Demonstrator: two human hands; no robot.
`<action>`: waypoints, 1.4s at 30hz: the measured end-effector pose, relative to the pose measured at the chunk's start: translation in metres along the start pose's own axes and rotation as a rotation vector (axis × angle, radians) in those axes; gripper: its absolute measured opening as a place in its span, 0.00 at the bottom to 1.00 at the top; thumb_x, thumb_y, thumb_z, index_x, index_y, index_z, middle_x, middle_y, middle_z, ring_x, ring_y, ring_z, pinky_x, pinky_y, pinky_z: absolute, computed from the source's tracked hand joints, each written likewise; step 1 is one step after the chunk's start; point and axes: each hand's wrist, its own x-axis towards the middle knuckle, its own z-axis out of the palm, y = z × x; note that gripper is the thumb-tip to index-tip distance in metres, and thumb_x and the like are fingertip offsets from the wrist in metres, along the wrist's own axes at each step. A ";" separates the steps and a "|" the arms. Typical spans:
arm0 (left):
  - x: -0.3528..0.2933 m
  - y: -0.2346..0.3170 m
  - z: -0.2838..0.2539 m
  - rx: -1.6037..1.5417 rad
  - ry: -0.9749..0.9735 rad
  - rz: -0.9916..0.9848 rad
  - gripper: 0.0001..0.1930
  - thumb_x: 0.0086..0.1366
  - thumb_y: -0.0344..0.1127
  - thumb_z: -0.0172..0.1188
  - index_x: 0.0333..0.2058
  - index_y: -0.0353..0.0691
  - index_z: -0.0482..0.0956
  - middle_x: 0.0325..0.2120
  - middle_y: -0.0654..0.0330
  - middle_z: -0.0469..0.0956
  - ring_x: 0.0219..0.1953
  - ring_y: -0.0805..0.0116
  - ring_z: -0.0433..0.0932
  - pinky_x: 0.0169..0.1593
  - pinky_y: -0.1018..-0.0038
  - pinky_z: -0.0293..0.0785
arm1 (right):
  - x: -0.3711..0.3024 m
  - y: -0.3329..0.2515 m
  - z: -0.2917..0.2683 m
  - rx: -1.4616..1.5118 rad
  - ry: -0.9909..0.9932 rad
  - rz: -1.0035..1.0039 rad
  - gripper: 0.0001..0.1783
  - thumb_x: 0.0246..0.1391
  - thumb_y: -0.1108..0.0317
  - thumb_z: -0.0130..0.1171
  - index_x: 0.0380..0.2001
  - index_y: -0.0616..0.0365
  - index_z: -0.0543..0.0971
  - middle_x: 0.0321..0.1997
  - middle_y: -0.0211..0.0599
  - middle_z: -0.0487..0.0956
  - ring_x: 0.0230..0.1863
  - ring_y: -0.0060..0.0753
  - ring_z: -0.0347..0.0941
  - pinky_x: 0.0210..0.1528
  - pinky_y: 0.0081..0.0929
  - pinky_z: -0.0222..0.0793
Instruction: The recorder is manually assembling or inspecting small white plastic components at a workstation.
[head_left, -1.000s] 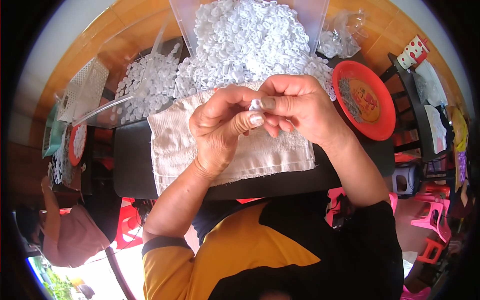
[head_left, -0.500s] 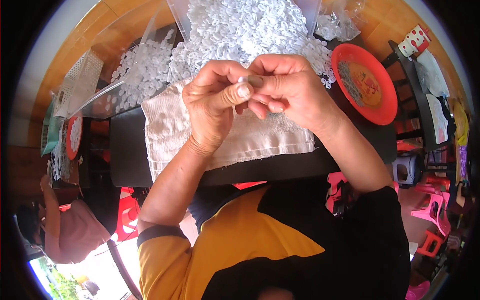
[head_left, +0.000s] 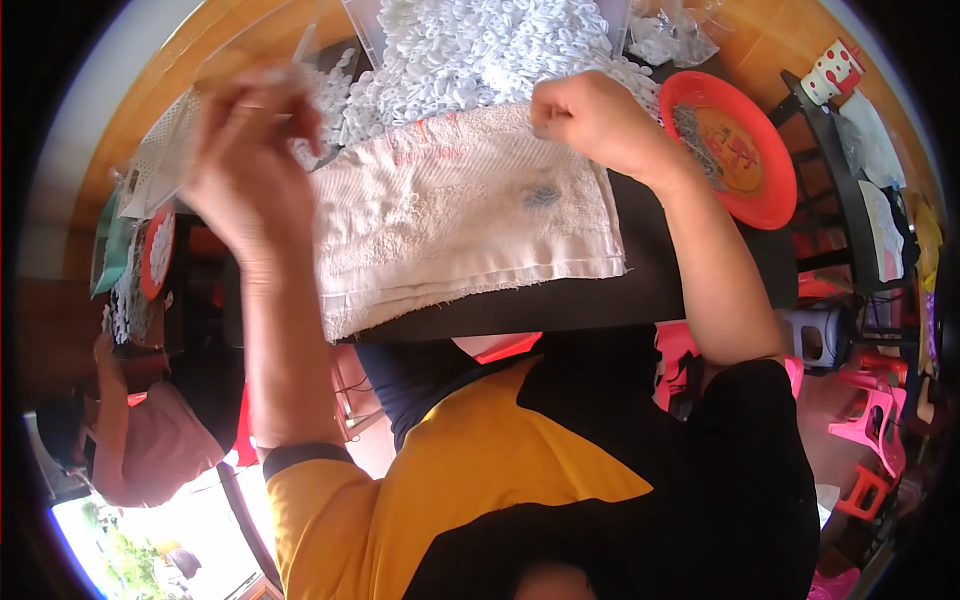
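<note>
Left hand [head_left: 250, 160]: raised at 10 o'clock, blurred; finger state cannot be told.
Right hand [head_left: 590, 118]: fingers curled together at the white pieces [head_left: 480, 50], above the towel [head_left: 460, 215].
Red plate [head_left: 735, 150]: at 2 o'clock on the worktop [head_left: 690, 280].

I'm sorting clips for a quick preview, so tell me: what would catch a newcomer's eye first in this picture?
First, the big heap of small white plastic pieces at the top centre, spilling toward a cream towel spread on the dark table. The right hand rests as a fist at the heap's edge, while the blurred left hand is raised at the left. A bright red plate stands out at the upper right.
</note>
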 end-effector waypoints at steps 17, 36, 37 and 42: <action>-0.043 -0.033 0.039 0.292 -0.473 -0.726 0.11 0.62 0.36 0.62 0.34 0.32 0.80 0.23 0.60 0.78 0.20 0.76 0.74 0.21 0.81 0.65 | 0.002 -0.022 0.011 0.244 -0.123 -0.163 0.04 0.46 0.72 0.60 0.26 0.62 0.77 0.26 0.44 0.80 0.30 0.42 0.77 0.34 0.33 0.69; -0.071 -0.041 0.029 -0.261 -0.270 -1.099 0.09 0.63 0.32 0.55 0.31 0.30 0.75 0.23 0.55 0.75 0.21 0.67 0.72 0.20 0.74 0.62 | -0.001 -0.028 0.018 0.449 -0.096 -0.299 0.02 0.45 0.78 0.56 0.25 0.65 0.74 0.20 0.31 0.74 0.23 0.19 0.66 0.27 0.23 0.64; -0.072 -0.041 0.028 -0.264 -0.270 -1.091 0.09 0.63 0.32 0.55 0.31 0.30 0.75 0.23 0.55 0.75 0.21 0.67 0.72 0.20 0.74 0.62 | -0.001 -0.031 0.017 0.472 -0.123 -0.276 0.01 0.46 0.79 0.56 0.25 0.64 0.75 0.21 0.30 0.74 0.22 0.18 0.66 0.25 0.22 0.63; -0.073 -0.037 0.024 -0.238 -0.179 -1.035 0.08 0.64 0.33 0.54 0.32 0.32 0.75 0.23 0.58 0.75 0.22 0.72 0.71 0.20 0.78 0.63 | -0.001 -0.038 0.027 0.767 -0.132 -0.100 0.02 0.47 0.78 0.57 0.23 0.62 0.75 0.20 0.27 0.74 0.21 0.16 0.67 0.23 0.21 0.64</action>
